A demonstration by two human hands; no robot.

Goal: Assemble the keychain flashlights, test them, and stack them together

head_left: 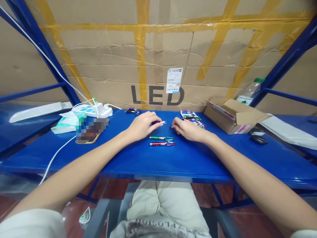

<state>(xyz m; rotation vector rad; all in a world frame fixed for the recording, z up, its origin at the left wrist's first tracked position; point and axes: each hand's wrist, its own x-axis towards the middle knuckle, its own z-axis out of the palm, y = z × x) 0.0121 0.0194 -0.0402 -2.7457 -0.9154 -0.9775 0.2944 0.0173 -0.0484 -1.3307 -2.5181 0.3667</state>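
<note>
One purple torch (158, 122) lies clamped in left hand (142, 125) fingers, its clip (171, 128) pinched by right hand (188, 129) fingers

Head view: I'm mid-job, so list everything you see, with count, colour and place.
table: one, blue, centre
purple keychain flashlight: one, in the left fingers
green keychain flashlight: one, between the hands
red keychain flashlight: one, beside the green one, nearer the person
keychain flashlight pile: one, mixed colours, behind the right hand
smaller pile: one, dark and purple, back centre
cardboard box: one, brown, open, right
power strip: one, white, back left
bottle: one, clear, green cap, far right
computer mouse: one, black, before the box
cardboard wall: brown, yellow tape, marked LED
left hand: closed on the purple flashlight
right hand: fingertips at a small dark clip; grip unclear
</note>
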